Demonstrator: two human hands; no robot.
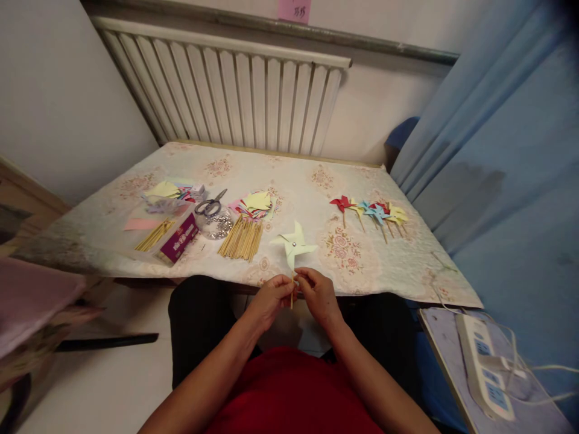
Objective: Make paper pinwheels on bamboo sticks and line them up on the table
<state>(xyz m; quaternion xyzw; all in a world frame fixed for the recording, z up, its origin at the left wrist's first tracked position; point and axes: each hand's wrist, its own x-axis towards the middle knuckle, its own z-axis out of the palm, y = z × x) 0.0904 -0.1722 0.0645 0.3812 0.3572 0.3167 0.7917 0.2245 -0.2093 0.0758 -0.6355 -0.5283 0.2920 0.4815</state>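
Observation:
A pale green paper pinwheel [294,244] with a shiny pin at its centre stands upright on a thin wooden stick over the table's front edge. My left hand [277,294] is closed round the lower part of that stick. Fingers bent, my right hand [316,292] pinches at the stick just below the blades; its fingertips are partly hidden. Left of the pinwheel lies a bundle of wooden sticks [241,239]. Behind those sticks is a pile of coloured paper pieces [257,206]. A clear dish of small shiny pins [218,225] sits beside them, with scissors [208,207] at its rim.
A purple-sided box [180,239] with sticks and a stack of coloured paper [163,190] lie at the left. Several finished pinwheels [377,212] rest at the right. A power strip [485,367] with cables sits on a low stand. A radiator [235,90] lines the wall.

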